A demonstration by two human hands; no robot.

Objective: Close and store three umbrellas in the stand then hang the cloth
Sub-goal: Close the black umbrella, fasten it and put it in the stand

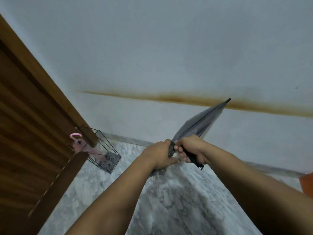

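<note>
I hold a grey umbrella (199,122), folded shut, its tip pointing up and right toward the wall. My right hand (191,148) grips its black handle. My left hand (160,155) is closed on the bunched fabric and strap at the canopy's base, touching the right hand. A black wire umbrella stand (110,146) sits on the floor by the wall at the left. A closed pink umbrella (84,146) with a curved pink handle leans in it. No cloth is in view.
A brown wooden door (33,124) fills the left side, next to the stand. A white wall with a rusty stain runs across the back. The floor is grey-white marble. An orange object (307,184) shows at the right edge.
</note>
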